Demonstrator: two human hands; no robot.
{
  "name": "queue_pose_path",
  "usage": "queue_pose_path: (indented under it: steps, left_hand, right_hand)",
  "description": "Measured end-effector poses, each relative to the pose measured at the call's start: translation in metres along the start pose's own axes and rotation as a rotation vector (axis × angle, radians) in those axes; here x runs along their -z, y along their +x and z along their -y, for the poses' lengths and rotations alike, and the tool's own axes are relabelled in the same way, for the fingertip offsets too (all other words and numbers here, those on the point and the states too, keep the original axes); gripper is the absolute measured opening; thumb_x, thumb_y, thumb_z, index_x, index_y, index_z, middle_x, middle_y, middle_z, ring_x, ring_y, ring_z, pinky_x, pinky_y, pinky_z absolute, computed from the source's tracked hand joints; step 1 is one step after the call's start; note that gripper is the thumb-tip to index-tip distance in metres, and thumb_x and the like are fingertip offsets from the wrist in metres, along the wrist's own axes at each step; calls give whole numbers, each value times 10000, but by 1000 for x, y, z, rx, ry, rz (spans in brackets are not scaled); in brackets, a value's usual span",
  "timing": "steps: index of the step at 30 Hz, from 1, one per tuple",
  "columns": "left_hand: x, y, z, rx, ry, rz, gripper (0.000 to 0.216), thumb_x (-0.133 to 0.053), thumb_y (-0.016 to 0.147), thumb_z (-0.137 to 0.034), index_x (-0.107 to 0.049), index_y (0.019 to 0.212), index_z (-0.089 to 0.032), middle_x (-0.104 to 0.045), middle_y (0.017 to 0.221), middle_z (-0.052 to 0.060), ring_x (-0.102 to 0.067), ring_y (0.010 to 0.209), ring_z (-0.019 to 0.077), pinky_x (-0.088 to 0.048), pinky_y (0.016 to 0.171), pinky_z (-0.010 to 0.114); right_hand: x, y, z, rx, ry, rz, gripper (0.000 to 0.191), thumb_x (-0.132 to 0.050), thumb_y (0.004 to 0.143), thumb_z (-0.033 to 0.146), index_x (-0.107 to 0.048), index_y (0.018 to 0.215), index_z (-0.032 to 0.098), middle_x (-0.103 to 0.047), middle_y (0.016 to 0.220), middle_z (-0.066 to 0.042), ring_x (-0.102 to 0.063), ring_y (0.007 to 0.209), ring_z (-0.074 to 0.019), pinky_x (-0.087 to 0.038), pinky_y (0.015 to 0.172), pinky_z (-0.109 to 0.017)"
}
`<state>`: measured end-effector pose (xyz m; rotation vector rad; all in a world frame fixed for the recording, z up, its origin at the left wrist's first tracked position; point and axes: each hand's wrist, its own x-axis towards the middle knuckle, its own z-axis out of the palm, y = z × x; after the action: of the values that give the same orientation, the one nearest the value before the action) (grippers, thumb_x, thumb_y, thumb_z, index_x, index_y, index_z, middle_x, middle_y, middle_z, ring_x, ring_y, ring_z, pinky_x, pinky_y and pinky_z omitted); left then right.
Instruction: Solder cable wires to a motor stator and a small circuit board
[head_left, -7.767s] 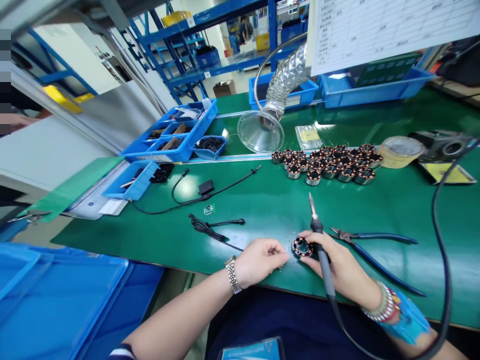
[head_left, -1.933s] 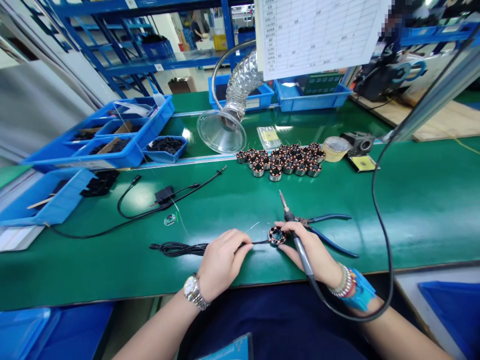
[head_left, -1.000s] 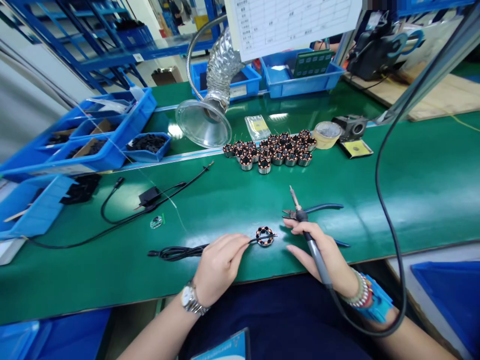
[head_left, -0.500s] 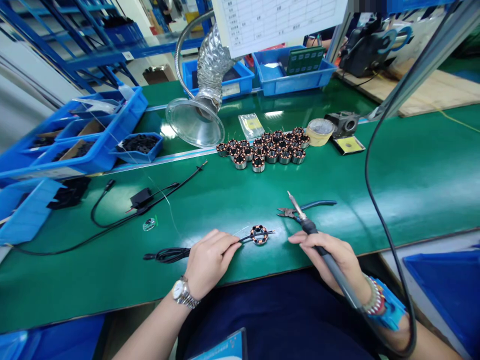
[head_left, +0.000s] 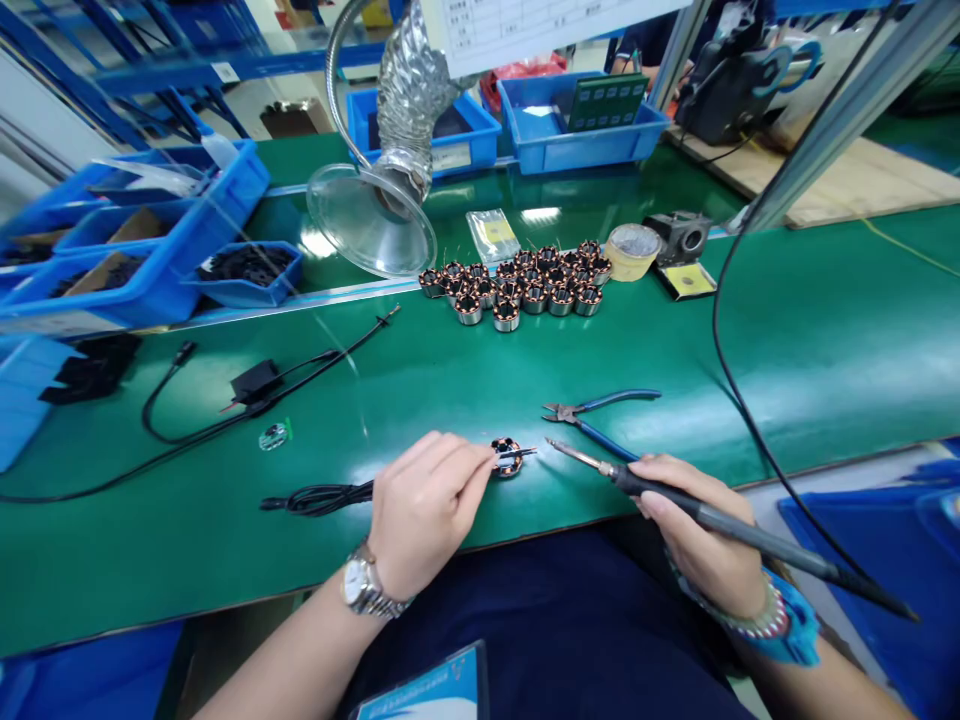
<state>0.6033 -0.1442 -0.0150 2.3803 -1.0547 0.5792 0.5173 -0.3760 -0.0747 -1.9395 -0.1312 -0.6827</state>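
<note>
My left hand (head_left: 431,495) pinches a black cable (head_left: 322,497) close to its stripped end, and the rest of the cable lies bundled to the left. The cable's wire ends lie across a copper-wound motor stator (head_left: 507,470) on the green bench. In my right hand (head_left: 705,525) is a soldering iron (head_left: 660,490), held like a pen. Its tip points left, a short gap from the wire ends. Behind the iron lie blue-handled cutting pliers (head_left: 564,412), jaws apart.
Several stators (head_left: 525,285) stand grouped at mid-bench, beside a solder spool (head_left: 634,250) and an iron stand (head_left: 681,240). A fume duct funnel (head_left: 371,220) hangs behind. Left are blue bins (head_left: 172,270), a cable with a black box (head_left: 256,382) and a small circuit board (head_left: 274,436).
My right hand has turned the soldering iron from pointing up to pointing left, its tip now nearer the wire ends. My left hand has moved closer to the stator. The view has shifted slightly.
</note>
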Motion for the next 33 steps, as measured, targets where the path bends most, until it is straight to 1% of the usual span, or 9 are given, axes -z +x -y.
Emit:
queue_pose_path:
  steps: [4, 7, 13, 27, 33]
  left_hand:
    - [-9, 3, 0, -20, 15, 10, 82, -560, 802, -158, -635, 769, -162, -627, 691, 15, -548, 644, 137, -437, 609, 262]
    - [-9, 3, 1, -19, 21, 20, 95, -556, 805, -165, -636, 753, -164, -623, 684, 11, -538, 632, 132, -433, 596, 257]
    - [-10, 5, 0, -12, 45, 33, 132, -533, 821, -179, -638, 745, -161, -620, 676, 20, -534, 627, 131, -432, 589, 256]
    - [-10, 8, -1, -31, 73, 42, 146, -531, 821, -175, -644, 730, -160, -620, 657, 26, -541, 617, 132, -436, 580, 250]
    - [-10, 8, -3, -28, 73, 47, 166, -522, 827, -181, -644, 717, -158, -618, 649, 27, -540, 611, 129, -442, 577, 253]
  right_hand:
    - [-5, -7, -12, -205, 195, -6, 174, -559, 793, 224, -648, 941, 216, -656, 880, -54, -626, 754, -196, -524, 649, -340]
    - [-6, -9, -17, -265, 253, -6, 186, -553, 798, 246, -649, 954, 213, -654, 894, -63, -624, 762, -199, -525, 623, -332]
    - [-8, -7, -16, -271, 287, 29, 193, -561, 797, 250, -643, 969, 223, -648, 895, -66, -619, 767, -205, -525, 610, -337]
    - [-7, -6, -13, -259, 267, 34, 186, -571, 795, 261, -651, 959, 224, -658, 870, -56, -621, 719, -195, -519, 621, -339]
    - [-6, -8, -15, -280, 299, 35, 195, -595, 775, 216, -648, 959, 253, -638, 906, -43, -618, 696, -174, -514, 598, -307]
